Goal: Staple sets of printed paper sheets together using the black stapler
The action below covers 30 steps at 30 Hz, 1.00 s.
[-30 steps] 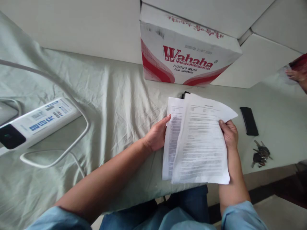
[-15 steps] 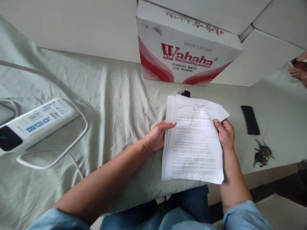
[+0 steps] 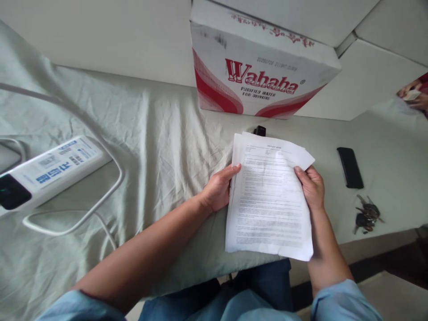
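Several printed sheets of paper [image 3: 270,200] are held up in a loose stack over the front edge of the cloth-covered table. My left hand [image 3: 219,187] grips the left edge, its thumb on top and the fingers hidden behind. On the right edge, near the upper corner, my right hand [image 3: 310,185] pinches the sheets with its thumb in front. The top page carries a heading and dense lines of text too small to read. Its upper right corner sticks out at an angle beyond my right hand.
Behind the papers stands a Wahaha water carton [image 3: 264,76], with a small black object [image 3: 260,130] at its foot. A black phone [image 3: 349,167] and keys [image 3: 368,215] lie right. On the left are a white power strip-like device [image 3: 56,167] and a cable [image 3: 118,169]. Another person's hands [image 3: 414,94] show far right.
The sheets have come closer to even along the left side, and the stack's top has shifted slightly left. My right hand has moved a little left with it. The other person's hands have shifted.
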Motion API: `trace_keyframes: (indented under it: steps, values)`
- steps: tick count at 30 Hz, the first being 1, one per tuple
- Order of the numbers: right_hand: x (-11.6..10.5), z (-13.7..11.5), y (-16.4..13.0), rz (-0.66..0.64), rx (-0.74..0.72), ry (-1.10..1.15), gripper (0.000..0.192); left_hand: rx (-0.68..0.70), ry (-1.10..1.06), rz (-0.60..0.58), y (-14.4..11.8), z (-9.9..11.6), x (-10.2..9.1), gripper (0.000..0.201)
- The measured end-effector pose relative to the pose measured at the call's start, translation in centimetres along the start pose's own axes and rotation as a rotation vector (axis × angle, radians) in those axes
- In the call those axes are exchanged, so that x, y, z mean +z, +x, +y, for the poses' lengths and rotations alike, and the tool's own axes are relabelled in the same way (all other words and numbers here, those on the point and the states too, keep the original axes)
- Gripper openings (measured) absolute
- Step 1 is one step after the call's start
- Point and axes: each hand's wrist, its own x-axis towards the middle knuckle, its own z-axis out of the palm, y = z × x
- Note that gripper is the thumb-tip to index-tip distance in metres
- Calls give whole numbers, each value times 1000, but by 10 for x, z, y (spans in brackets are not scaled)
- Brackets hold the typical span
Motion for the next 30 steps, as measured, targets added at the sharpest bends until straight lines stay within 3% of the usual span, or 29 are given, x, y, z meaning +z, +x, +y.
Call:
trace_keyframes:
  steps: [5,22,30]
  values:
    - [0,-4,-2,3,17,-12,41,1,-21,51,0,-1,1,37]
    - [-1,-1,-2,2,50,-1,42,70,4,25,3,-5,-1,42]
    - [1,0,-3,-19,26,-19,39,85,18,82,3,-5,-1,43]
